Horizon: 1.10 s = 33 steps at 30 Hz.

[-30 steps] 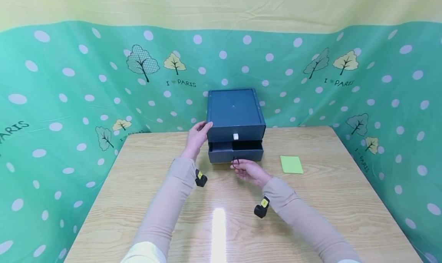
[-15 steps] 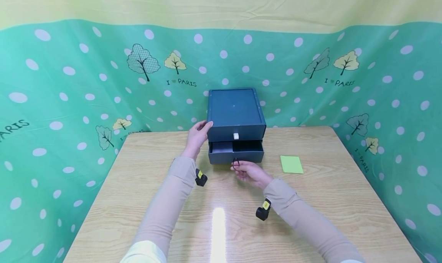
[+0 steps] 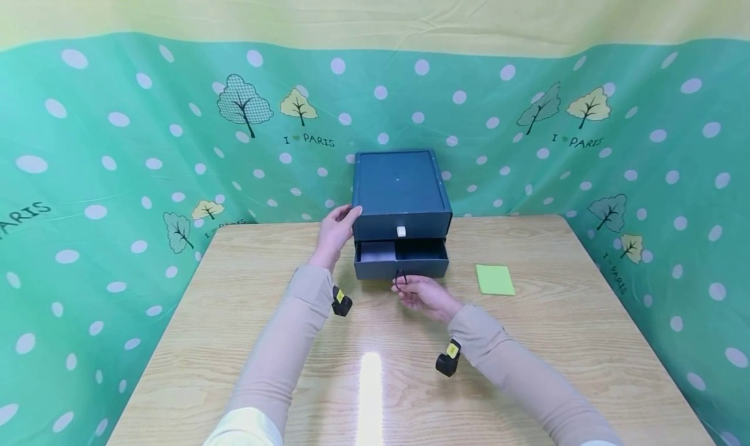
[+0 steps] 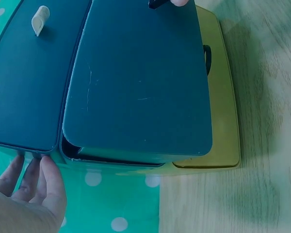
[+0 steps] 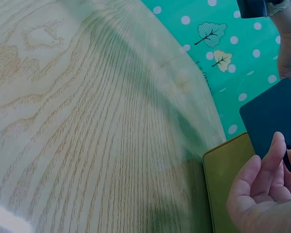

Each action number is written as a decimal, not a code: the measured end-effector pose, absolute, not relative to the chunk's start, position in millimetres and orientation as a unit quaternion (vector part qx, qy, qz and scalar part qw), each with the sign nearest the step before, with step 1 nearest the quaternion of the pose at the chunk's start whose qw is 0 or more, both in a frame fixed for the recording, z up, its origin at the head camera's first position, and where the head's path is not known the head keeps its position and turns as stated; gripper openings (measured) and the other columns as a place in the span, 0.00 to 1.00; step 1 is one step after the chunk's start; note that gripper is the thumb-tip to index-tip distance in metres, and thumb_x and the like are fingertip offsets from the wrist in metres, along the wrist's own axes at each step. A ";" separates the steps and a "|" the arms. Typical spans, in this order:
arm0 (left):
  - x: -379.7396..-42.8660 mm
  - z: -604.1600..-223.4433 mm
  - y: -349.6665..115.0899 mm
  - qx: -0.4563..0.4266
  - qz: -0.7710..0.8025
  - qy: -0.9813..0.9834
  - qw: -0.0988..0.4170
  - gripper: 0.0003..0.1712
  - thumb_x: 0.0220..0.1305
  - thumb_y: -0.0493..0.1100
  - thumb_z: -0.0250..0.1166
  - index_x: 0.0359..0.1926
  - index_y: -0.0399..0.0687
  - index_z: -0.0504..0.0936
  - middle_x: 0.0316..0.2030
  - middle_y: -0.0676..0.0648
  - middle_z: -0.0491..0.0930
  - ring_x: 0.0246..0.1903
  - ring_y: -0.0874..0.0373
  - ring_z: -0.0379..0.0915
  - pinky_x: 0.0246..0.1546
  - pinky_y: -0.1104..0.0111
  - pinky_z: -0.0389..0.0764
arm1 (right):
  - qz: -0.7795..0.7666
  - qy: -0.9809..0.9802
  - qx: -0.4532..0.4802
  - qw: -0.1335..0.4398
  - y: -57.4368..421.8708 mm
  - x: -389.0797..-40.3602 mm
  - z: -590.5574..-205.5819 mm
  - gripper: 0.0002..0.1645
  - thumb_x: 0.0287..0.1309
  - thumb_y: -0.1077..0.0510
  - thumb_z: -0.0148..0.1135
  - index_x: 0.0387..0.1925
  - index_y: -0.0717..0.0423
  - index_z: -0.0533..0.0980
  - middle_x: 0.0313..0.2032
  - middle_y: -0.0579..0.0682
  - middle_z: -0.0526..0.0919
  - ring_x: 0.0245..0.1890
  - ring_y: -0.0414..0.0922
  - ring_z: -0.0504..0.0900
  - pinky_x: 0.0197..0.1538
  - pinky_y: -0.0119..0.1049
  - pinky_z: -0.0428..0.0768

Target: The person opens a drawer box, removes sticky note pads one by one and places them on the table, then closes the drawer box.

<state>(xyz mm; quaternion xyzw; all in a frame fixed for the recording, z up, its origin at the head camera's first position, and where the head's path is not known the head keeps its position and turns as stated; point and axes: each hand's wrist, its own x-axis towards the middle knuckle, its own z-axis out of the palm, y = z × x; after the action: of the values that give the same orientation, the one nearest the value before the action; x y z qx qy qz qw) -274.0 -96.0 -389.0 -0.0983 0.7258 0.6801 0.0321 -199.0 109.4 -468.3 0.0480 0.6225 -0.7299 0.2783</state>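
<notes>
A dark blue drawer box (image 3: 400, 182) stands at the back of the table in the head view. Its top drawer, closed, carries a white pull tab (image 3: 401, 231). Below it, the middle drawer (image 3: 375, 271) sticks out, with a pale flat item (image 3: 377, 251) in its left part. My right hand (image 3: 426, 294) pinches the black loop pull (image 3: 400, 278) on that drawer's front. My left hand (image 3: 335, 230) rests its fingertips on the box's left side near the upper front corner, as the left wrist view also shows. Under the pulled drawer lies a yellow drawer (image 4: 223, 97) with its own dark loop.
A light green square pad (image 3: 495, 280) lies on the wooden table (image 3: 234, 342), right of the box. Behind and at both sides hangs a green dotted cloth (image 3: 381, 114). A black camera sits on each wrist.
The middle drawer has slid a little further out toward me, and my right hand has come back with its loop pull. The left hand stays in place on the box.
</notes>
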 end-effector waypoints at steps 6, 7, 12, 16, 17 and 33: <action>-273.5 -388.2 -96.0 -0.100 0.682 0.724 0.031 0.34 0.63 0.55 0.62 0.66 0.45 0.68 0.65 0.44 0.67 0.65 0.52 0.63 0.63 0.60 0.71 | -0.725 0.627 0.046 0.283 109.1 -198.1 -468.2 0.22 0.67 0.67 0.43 0.61 0.73 0.63 0.36 0.45 0.81 0.33 0.36 0.76 0.54 0.36 0.75; -273.6 -388.5 -96.0 -0.100 0.682 0.724 0.031 0.34 0.63 0.55 0.62 0.66 0.45 0.67 0.65 0.44 0.67 0.65 0.52 0.63 0.63 0.60 0.71 | -0.724 0.628 0.046 0.283 109.0 -197.9 -468.2 0.23 0.67 0.67 0.43 0.61 0.73 0.62 0.36 0.45 0.81 0.33 0.36 0.76 0.55 0.37 0.75; -273.7 -389.7 -96.0 -0.099 0.684 0.722 0.031 0.35 0.62 0.55 0.62 0.66 0.46 0.68 0.65 0.44 0.67 0.64 0.52 0.63 0.63 0.59 0.71 | -0.723 0.628 0.039 0.285 109.9 -196.0 -467.3 0.21 0.67 0.67 0.43 0.59 0.73 0.64 0.36 0.46 0.81 0.32 0.36 0.76 0.55 0.37 0.75; -274.1 -390.5 -95.7 -0.099 0.685 0.721 0.029 0.34 0.62 0.55 0.62 0.66 0.46 0.68 0.64 0.44 0.68 0.64 0.52 0.64 0.62 0.59 0.71 | -0.725 0.624 0.030 0.290 110.8 -194.9 -466.6 0.22 0.67 0.66 0.42 0.59 0.74 0.63 0.36 0.45 0.81 0.32 0.36 0.76 0.54 0.37 0.74; -274.3 -390.5 -95.6 -0.100 0.685 0.721 0.029 0.34 0.62 0.55 0.62 0.66 0.46 0.68 0.64 0.44 0.68 0.64 0.52 0.64 0.62 0.59 0.71 | -0.726 0.623 0.028 0.291 110.9 -194.7 -466.5 0.22 0.68 0.66 0.42 0.59 0.74 0.63 0.36 0.45 0.81 0.32 0.36 0.76 0.54 0.38 0.74; -273.6 -389.9 -94.6 -0.102 0.685 0.721 0.023 0.34 0.62 0.55 0.62 0.65 0.46 0.69 0.64 0.45 0.68 0.64 0.53 0.64 0.62 0.59 0.72 | -0.711 0.640 0.020 0.291 112.6 -189.3 -466.6 0.18 0.66 0.66 0.46 0.54 0.72 0.68 0.37 0.47 0.82 0.32 0.36 0.76 0.46 0.33 0.76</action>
<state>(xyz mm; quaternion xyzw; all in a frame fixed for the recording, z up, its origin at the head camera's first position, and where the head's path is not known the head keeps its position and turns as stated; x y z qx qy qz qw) -273.6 -94.6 -389.9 -0.1024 0.7213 0.6846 0.0231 -189.3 112.6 -466.6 0.0200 0.6399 -0.7111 0.2906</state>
